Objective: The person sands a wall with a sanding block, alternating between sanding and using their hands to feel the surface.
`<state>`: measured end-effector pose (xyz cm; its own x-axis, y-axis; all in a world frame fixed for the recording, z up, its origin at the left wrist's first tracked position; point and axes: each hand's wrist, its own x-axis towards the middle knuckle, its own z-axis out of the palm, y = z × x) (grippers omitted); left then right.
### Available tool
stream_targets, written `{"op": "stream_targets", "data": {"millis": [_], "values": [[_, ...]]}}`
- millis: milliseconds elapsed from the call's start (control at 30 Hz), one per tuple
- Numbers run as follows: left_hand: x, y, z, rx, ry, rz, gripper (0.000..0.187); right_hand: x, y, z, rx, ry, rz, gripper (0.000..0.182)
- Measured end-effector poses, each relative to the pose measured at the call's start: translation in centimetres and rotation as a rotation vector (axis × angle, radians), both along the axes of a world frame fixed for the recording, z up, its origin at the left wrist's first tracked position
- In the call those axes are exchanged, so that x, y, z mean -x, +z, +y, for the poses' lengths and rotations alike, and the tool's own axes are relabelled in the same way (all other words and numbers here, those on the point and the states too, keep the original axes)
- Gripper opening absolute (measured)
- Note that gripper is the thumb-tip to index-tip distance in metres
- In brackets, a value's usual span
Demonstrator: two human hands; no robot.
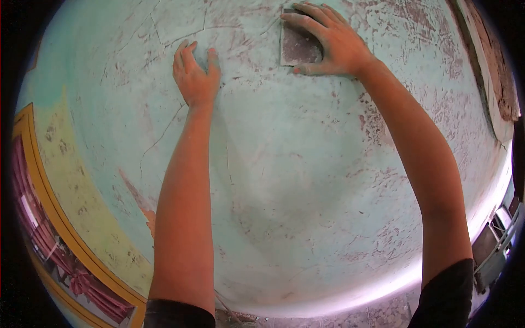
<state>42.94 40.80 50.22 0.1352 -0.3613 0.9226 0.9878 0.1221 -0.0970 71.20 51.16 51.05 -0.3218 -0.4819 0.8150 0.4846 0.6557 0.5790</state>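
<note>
High on the wall, my right hand (pixel 339 44) presses a square, grey-brown sheet of sandpaper (pixel 299 46) against the surface. Its fingers reach over the sheet's top and the thumb lies along the bottom edge. To the left, my left hand (pixel 196 74) is at the wall with its thumb apart and fingers slightly bent, holding nothing. The pale green wall (pixel 284 153) fills most of the view, with worn patches, scratches and thin cracks. Pale dust shows on the fingertips.
At the left is a yellow-framed window (pixel 41 175) with a purple-pink curtain (pixel 82 281), beside a yellowish strip of wall (pixel 71 158). Rough wood (pixel 495 60) runs along the upper right edge. Grey floor (pixel 377 317) shows below; metal objects (pixel 495 249) stand at the lower right.
</note>
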Motion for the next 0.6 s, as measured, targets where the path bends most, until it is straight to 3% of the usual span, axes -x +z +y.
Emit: {"op": "stream_targets", "data": {"millis": [33, 133, 167, 300, 533, 600], "values": [[0.2, 0.0, 0.0, -0.004, -0.006, 0.014, 0.041, -0.3, 0.1, -0.9, 0.006, -0.002, -0.013, 0.087], [0.5, 0.2, 0.1, -0.024, 0.020, 0.055, 0.044, -1.4, 0.8, -4.3, 0.374, -0.178, -0.271, 0.087], [0.5, 0.4, 0.1, -0.022, 0.014, 0.042, 0.044, -0.5, 1.0, -2.8, 0.352, -0.160, -0.215, 0.101], [0.6, -0.1, 0.3, -0.019, 0.061, 0.042, 0.043, -0.3, 0.9, -2.3, 0.195, -0.126, -0.183, 0.102], [0.8, -0.2, -0.1, 0.014, 0.127, 0.063, 0.049, 0.1, 0.9, -1.9, 0.169, -0.189, -0.171, 0.104], [1.0, -0.3, -0.5, 0.029, 0.146, 0.084, 0.052, 0.3, 0.6, -1.0, -0.031, -0.050, -0.037, 0.094]]}}
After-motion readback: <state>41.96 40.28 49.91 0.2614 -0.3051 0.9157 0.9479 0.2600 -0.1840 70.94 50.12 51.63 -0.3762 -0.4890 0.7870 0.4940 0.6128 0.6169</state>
